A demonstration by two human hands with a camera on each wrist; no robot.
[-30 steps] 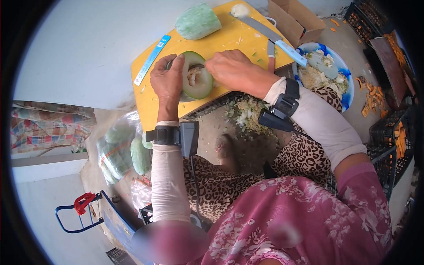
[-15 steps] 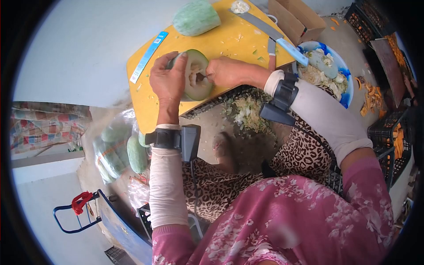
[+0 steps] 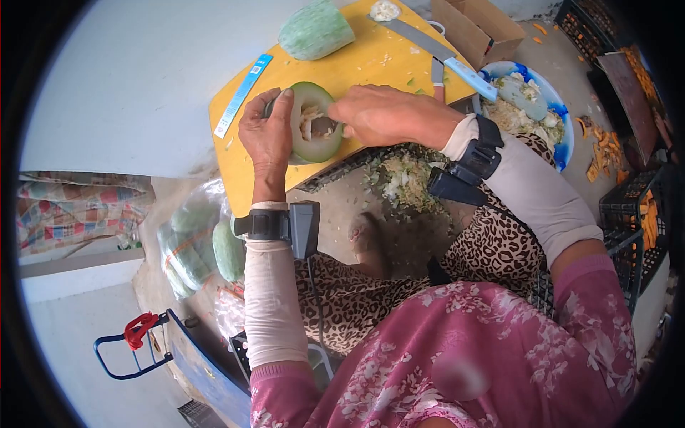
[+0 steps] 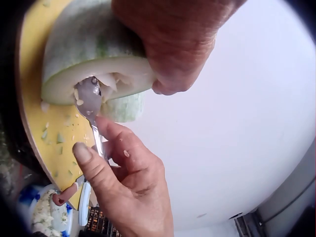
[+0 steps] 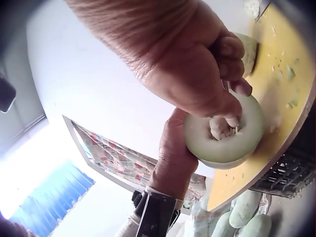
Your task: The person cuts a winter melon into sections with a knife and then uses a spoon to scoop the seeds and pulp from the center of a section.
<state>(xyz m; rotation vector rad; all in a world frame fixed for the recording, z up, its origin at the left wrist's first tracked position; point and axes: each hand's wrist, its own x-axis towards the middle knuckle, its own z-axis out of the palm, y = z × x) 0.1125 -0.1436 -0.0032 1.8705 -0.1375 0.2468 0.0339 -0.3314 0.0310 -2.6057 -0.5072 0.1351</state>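
Observation:
A cut green melon (image 3: pixel 319 146) lies on its side on the yellow board, its hollow facing the person, with pale seeds and pulp inside. My left hand (image 3: pixel 267 135) grips its left side, thumb near the cut rim. At the opening, my right hand (image 3: pixel 396 116) pinches a metal spoon (image 4: pixel 89 101) by its handle; in the left wrist view the spoon's bowl is at the hollow, with seeds stuck on it. In the right wrist view the right hand (image 5: pixel 190 64) mostly hides the spoon.
Behind are another melon piece (image 3: pixel 316 30), a large knife (image 3: pixel 428 46) and a blue-white ruler-like strip (image 3: pixel 243 95) on the board (image 3: pixel 228 160). A basin of scraps (image 3: pixel 564 153) stands right, beside a cardboard box (image 3: pixel 477 30). Bagged melons (image 3: pixel 187 253) lie on the floor at left.
My right hand has shifted slightly and turned at the melon's opening, its back now more visible. Pulp in the hollow looks displaced. My left hand keeps its grip.

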